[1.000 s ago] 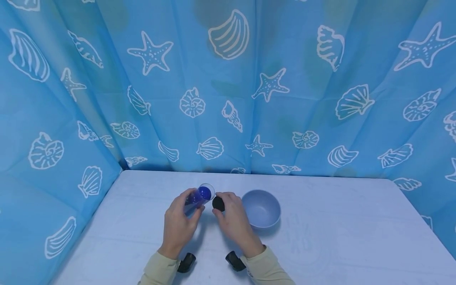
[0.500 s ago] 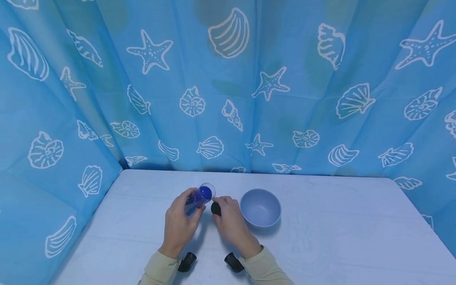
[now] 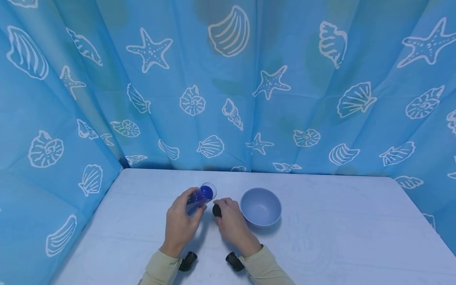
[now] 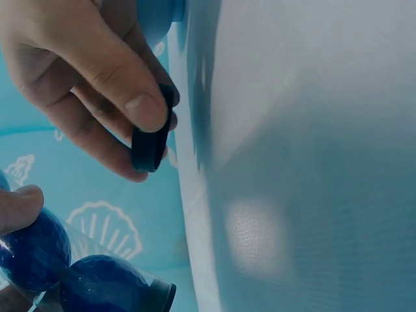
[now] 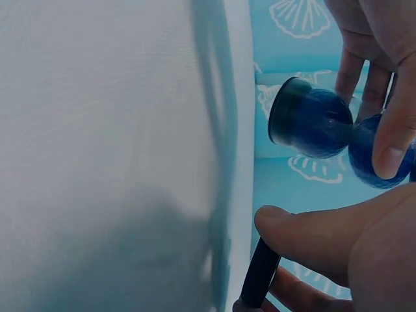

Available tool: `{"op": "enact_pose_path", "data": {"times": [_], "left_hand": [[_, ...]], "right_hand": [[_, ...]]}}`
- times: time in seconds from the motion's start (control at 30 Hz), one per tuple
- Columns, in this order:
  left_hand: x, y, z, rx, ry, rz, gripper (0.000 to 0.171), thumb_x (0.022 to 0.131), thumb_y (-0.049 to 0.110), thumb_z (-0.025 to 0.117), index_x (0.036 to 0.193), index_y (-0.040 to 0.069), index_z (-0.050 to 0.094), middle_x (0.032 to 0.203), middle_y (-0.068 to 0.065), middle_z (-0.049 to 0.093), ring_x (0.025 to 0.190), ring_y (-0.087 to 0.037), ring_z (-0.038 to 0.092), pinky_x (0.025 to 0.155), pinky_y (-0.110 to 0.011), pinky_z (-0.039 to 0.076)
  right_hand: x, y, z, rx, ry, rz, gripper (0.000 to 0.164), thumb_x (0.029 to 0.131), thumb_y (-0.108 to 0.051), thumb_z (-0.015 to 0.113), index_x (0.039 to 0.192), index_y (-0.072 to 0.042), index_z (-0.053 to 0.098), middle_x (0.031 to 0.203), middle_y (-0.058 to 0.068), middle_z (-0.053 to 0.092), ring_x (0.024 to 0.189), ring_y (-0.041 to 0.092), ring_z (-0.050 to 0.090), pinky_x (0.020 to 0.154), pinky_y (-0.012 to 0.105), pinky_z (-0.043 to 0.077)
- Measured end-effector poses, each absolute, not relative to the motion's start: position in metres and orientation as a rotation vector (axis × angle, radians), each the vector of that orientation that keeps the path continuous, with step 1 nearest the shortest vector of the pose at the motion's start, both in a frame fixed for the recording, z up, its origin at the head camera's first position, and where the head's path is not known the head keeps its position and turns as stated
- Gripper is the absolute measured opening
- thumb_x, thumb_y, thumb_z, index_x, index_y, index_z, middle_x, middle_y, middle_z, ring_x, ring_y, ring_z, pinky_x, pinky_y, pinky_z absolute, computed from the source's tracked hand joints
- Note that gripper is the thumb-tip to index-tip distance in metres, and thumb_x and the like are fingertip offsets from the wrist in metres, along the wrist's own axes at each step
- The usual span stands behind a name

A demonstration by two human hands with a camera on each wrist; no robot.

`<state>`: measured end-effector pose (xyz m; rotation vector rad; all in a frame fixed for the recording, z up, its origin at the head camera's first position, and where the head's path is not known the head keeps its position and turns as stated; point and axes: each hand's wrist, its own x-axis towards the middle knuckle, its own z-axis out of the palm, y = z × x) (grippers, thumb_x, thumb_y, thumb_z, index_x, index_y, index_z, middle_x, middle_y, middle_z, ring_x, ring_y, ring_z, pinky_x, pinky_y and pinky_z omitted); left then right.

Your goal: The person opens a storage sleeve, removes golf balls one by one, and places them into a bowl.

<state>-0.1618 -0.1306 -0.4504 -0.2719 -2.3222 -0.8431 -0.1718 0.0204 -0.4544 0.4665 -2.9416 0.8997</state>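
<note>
The left hand [image 3: 179, 226] grips a tilted clear tube [image 3: 196, 201] with blue balls [image 4: 101, 286] inside; the right hand [image 3: 233, 223] pinches a black cap [image 3: 217, 210] near the tube, apart from it. The right hand stands between the tube and a blue bowl [image 3: 261, 208] on the white worktop [image 3: 338, 225]. Behind hangs a shell-patterned curtain [image 3: 221, 79].

Tube [image 3: 199, 198] and cap [image 3: 217, 211] partly hidden, sleeves [image 3: 161, 269] cropped

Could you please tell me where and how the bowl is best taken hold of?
Probably by pinching the bowl at its right rim, coming from above right: it sits upright, mouth up, and the right hand is close to its left side.
</note>
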Motion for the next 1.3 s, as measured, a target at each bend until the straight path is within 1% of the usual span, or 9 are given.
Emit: {"op": "enact_pose_path", "data": {"times": [0.3,0.5,0.87,1.1,1.3], "left_hand": [[-0.161,-0.131,-0.451,-0.279,-2.331,-0.849,0.055,0.075,0.017,0.078,0.124,0.01,0.053,0.115,-0.007,0.062,0.102,-0.018,0.061,0.086,-0.035,0.051],[-0.161,-0.13,-0.45,-0.282,-2.326,-0.845,0.056,0.073,0.016,0.079,0.123,0.01,0.053,0.115,-0.007,0.062,0.101,-0.019,0.061,0.086,-0.036,0.051],[-0.161,-0.13,-0.45,-0.275,-2.331,-0.835,0.056,0.073,0.017,0.079,0.123,0.009,0.054,0.114,-0.008,0.062,0.101,-0.02,0.062,0.085,-0.037,0.051],[-0.16,-0.13,-0.449,-0.278,-2.317,-0.821,0.057,0.072,0.016,0.08,0.122,0.009,0.054,0.113,-0.009,0.063,0.099,-0.021,0.062,0.083,-0.037,0.052],[-0.161,-0.131,-0.449,-0.292,-2.309,-0.825,0.057,0.072,0.015,0.08,0.122,0.008,0.054,0.112,-0.009,0.063,0.098,-0.021,0.062,0.083,-0.036,0.052]], "right_hand": [[-0.175,0.02,-0.461,0.47,-2.956,0.883,0.045,0.083,-0.01,0.067,0.126,-0.009,0.054,0.126,0.012,0.052,0.116,0.028,0.048,0.097,0.041,0.043],[-0.176,0.021,-0.464,0.484,-2.945,0.856,0.043,0.083,-0.009,0.068,0.124,-0.008,0.055,0.123,0.012,0.053,0.114,0.028,0.047,0.096,0.04,0.043],[-0.176,0.022,-0.467,0.487,-2.975,0.816,0.043,0.083,-0.01,0.068,0.124,-0.008,0.056,0.124,0.012,0.052,0.118,0.029,0.043,0.098,0.04,0.041],[-0.174,0.022,-0.467,0.473,-2.991,0.866,0.046,0.083,-0.019,0.069,0.126,-0.009,0.055,0.128,0.013,0.049,0.122,0.03,0.04,0.1,0.042,0.039],[-0.172,0.021,-0.462,0.501,-2.945,0.887,0.044,0.086,-0.024,0.064,0.127,-0.009,0.054,0.132,0.015,0.046,0.126,0.03,0.037,0.102,0.044,0.036]]}}
